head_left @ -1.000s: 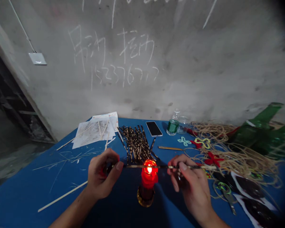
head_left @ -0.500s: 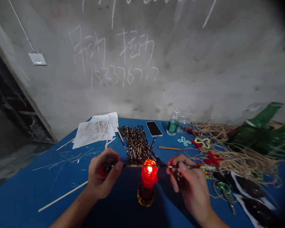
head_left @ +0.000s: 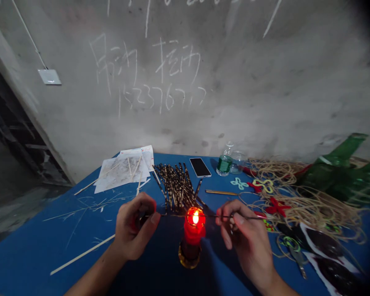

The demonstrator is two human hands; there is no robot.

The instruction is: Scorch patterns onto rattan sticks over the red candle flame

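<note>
Your left hand (head_left: pixel 132 228) and your right hand (head_left: pixel 245 234) are both closed on a thin bamboo stick (head_left: pixel 216 216), so each grip is holding it. The left curls around one end, hiding the tip, and the right pinches it between thumb and fingers.

The stick is slender and straight, dark along most of its length, with paler stretches too small to make out clearly. Its long axis runs almost level, left to right across the lower middle of the frame, with the free tip pointing right just past your right hand. It passes through the flame (head_left: pixel 195 218) of a red candle (head_left: pixel 191 234) in a glass holder, which stands between your hands on the blue surface (head_left: pixel 33 255).

A pale bamboo strip (head_left: pixel 83 254) lies at lower left. Just beyond the flame is a heap of scorched sticks (head_left: pixel 177 187), with papers (head_left: pixel 121 172) to its left and a phone (head_left: pixel 200 167) behind it. At right lie tangled twine (head_left: pixel 311 209), a red knot (head_left: pixel 276 206) and green plastic (head_left: pixel 336 176). A water bottle (head_left: pixel 225 162) stands at the far edge against a chalk-marked concrete wall (head_left: pixel 144 74).
</note>
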